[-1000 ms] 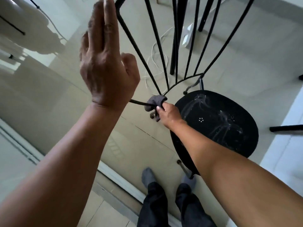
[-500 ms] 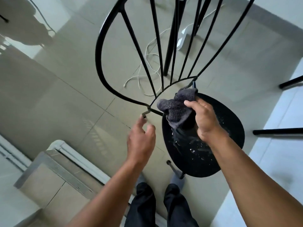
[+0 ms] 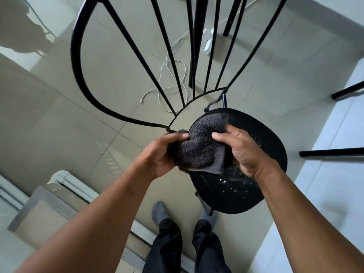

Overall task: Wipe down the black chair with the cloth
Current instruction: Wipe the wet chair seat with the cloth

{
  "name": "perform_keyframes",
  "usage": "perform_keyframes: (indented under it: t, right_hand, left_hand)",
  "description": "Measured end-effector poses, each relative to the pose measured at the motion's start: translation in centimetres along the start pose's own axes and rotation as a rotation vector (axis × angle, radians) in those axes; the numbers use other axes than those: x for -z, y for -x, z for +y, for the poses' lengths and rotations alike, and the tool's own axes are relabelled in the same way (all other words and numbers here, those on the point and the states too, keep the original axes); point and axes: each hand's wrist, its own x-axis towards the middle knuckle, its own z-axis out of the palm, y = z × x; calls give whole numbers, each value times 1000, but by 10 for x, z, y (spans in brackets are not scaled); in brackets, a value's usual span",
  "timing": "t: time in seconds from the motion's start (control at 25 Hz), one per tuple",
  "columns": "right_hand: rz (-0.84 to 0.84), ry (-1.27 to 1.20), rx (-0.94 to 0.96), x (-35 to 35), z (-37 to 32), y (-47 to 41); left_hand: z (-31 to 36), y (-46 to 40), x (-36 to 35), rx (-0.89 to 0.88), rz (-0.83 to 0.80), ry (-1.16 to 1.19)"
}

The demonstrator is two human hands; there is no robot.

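The black chair (image 3: 262,138) stands below me, its round seat speckled with pale crumbs and its curved metal-rod backrest (image 3: 78,62) rising toward the camera. A dark grey terry cloth (image 3: 201,148) hangs in the air above the seat's left edge. My left hand (image 3: 163,154) grips the cloth's left side with curled fingers. My right hand (image 3: 242,152) holds the right side, thumb pressed on top of the fabric. The cloth is spread between both hands and does not touch the chair.
White cable (image 3: 167,79) lies coiled on the tiled floor behind the backrest, beside a white power strip (image 3: 208,42). Black furniture legs (image 3: 331,153) reach in from the right. A low step and grey unit (image 3: 49,203) sit at lower left. My socked feet (image 3: 159,211) stand below.
My right hand lifted the cloth off the backrest's lower rail and brought it over the seat. My left hand dropped from the upper frame and took hold of the cloth's left side.
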Motion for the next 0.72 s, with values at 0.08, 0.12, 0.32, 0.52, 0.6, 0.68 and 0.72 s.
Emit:
perform_keyframes:
  t: [0.08,0.12,0.32,0.52,0.6,0.68,0.72]
  right_hand:
    - [76,204,-9,2,12,1]
    - [99,267,-17,2,19,2]
    - [281,325,49,19,43,-20]
    - [463,1138,-24,34,69,-46]
    - [357,1216,239,19,87,-53]
    - [198,1280,403,3,105,-69]
    - [121,1324,411,-3,111,-77]
  left_hand:
    - [-13,0,4,-10,131,-126]
    - [-19,-3,4,-67,234,-212]
    - [-16,-43,-4,-437,435,-471]
    - [-38,-87,9,-244,579,-1138]
    - [-51,-93,17,-281,641,-1261]
    - [-55,-96,20,-362,651,-1270]
    - [-56,-97,20,-404,650,-1266]
